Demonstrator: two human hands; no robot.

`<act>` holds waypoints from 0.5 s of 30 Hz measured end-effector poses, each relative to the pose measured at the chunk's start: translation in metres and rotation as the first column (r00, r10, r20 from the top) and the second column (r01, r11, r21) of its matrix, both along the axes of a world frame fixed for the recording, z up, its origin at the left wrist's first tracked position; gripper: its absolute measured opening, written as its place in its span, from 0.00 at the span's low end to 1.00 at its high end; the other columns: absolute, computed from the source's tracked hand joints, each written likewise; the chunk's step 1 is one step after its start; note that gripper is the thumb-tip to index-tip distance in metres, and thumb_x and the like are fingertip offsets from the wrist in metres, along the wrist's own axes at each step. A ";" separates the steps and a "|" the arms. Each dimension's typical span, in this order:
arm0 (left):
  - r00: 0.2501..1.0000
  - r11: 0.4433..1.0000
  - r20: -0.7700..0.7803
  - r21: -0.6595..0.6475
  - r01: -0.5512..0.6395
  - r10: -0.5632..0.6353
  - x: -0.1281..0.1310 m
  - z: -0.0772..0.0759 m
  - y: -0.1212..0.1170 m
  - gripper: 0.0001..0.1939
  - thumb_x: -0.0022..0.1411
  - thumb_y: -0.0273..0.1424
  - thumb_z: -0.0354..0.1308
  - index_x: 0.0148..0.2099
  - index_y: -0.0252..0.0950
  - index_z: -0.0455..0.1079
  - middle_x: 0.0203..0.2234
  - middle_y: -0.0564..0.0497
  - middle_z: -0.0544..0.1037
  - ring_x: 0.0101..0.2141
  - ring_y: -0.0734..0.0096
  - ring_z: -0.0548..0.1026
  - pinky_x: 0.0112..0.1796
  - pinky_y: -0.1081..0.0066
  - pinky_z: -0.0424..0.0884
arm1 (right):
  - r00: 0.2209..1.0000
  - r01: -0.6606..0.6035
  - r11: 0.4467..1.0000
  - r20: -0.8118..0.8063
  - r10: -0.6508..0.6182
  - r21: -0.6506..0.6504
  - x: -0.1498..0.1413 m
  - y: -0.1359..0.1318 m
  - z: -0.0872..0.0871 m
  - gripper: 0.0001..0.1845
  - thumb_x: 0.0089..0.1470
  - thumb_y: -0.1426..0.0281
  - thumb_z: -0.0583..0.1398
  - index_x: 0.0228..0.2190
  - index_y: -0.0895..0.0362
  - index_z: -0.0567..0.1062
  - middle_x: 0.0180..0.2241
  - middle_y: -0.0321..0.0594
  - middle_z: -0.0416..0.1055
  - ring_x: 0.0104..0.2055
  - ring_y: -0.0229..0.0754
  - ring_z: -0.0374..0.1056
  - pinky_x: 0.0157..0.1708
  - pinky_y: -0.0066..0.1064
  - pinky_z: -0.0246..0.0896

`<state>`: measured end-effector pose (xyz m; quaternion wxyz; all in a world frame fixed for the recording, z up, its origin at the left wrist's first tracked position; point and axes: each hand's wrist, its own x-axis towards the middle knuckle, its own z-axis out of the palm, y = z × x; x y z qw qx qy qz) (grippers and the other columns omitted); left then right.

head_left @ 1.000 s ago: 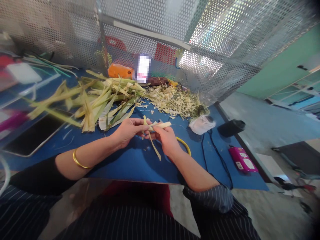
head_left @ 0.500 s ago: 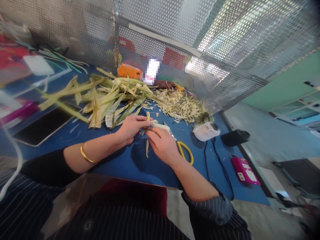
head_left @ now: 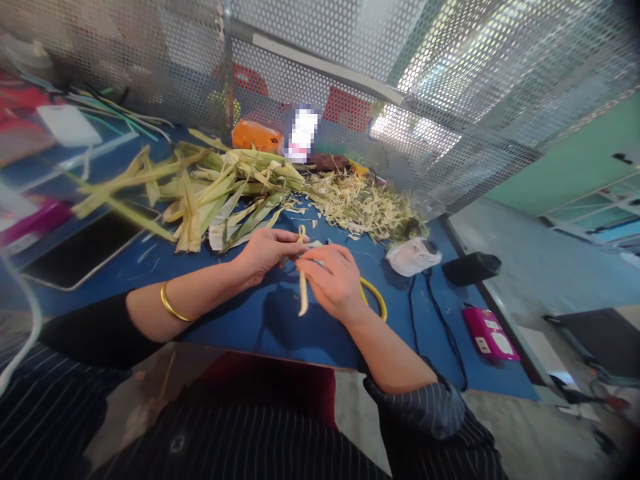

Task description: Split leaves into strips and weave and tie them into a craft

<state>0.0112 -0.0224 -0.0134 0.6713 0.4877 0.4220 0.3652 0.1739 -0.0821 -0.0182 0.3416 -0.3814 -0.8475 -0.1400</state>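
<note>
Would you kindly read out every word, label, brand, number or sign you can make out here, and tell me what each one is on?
No text can be read with certainty.
Magenta packet at right: pale patches, too small to read.
Orange packet: dark mark, too small to read.
Bright upright screen: pixelated, unreadable.
Magenta item at left: too blurred to read.

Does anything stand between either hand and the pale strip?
Nothing visible does: the left hand and right hand both grip the strip directly. The yellow handle shows beside the right wrist, not between them.
</note>
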 end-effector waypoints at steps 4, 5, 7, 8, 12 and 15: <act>0.995 0.996 -0.079 0.067 0.061 -0.056 0.001 0.002 -0.003 0.06 0.47 0.30 0.67 0.30 0.33 0.79 0.17 0.53 0.72 0.19 0.80 0.63 0.19 0.77 0.52 | 0.927 0.044 0.983 -0.358 -0.107 -0.180 0.000 0.003 0.000 0.05 0.60 0.71 0.57 0.34 0.53 0.74 0.38 0.42 0.75 0.44 0.42 0.71 0.46 0.38 0.65; 0.993 0.994 -0.088 0.071 0.083 -0.077 0.001 0.003 -0.004 0.06 0.48 0.31 0.67 0.30 0.34 0.79 0.16 0.54 0.70 0.18 0.80 0.62 0.19 0.77 0.52 | 0.908 0.038 0.975 -0.400 -0.125 -0.217 0.001 0.004 0.000 0.06 0.60 0.70 0.56 0.34 0.54 0.74 0.38 0.42 0.75 0.44 0.42 0.71 0.46 0.38 0.65; 0.987 0.989 -0.096 0.068 0.133 -0.126 0.001 0.004 -0.004 0.07 0.50 0.33 0.66 0.31 0.34 0.79 0.15 0.55 0.68 0.17 0.81 0.60 0.19 0.77 0.52 | 0.882 0.050 0.966 -0.443 -0.162 -0.255 0.003 0.007 -0.002 0.06 0.61 0.70 0.55 0.33 0.55 0.72 0.37 0.42 0.74 0.42 0.42 0.70 0.45 0.37 0.65; 0.984 0.986 -0.095 0.065 0.156 -0.149 0.000 0.005 -0.005 0.07 0.51 0.34 0.65 0.31 0.34 0.79 0.15 0.55 0.68 0.17 0.81 0.59 0.20 0.77 0.52 | 0.873 0.070 0.961 -0.449 -0.189 -0.269 0.003 0.008 -0.003 0.06 0.61 0.69 0.55 0.33 0.55 0.72 0.36 0.42 0.73 0.41 0.42 0.70 0.43 0.36 0.65; 0.972 0.971 -0.054 0.059 0.232 -0.229 0.000 0.006 -0.006 0.11 0.54 0.38 0.64 0.30 0.34 0.78 0.16 0.54 0.68 0.19 0.80 0.61 0.21 0.76 0.53 | 0.856 0.173 0.921 -0.410 -0.316 -0.349 0.005 0.009 -0.008 0.07 0.60 0.65 0.56 0.33 0.55 0.70 0.33 0.41 0.72 0.34 0.41 0.68 0.36 0.32 0.62; 0.965 0.963 -0.062 0.071 0.259 -0.255 0.000 0.005 -0.009 0.11 0.52 0.38 0.65 0.31 0.35 0.79 0.17 0.54 0.69 0.19 0.79 0.61 0.21 0.76 0.53 | 0.844 0.223 0.883 -0.371 -0.387 -0.413 0.004 0.010 -0.009 0.09 0.58 0.64 0.57 0.29 0.55 0.69 0.27 0.37 0.70 0.29 0.40 0.65 0.31 0.31 0.59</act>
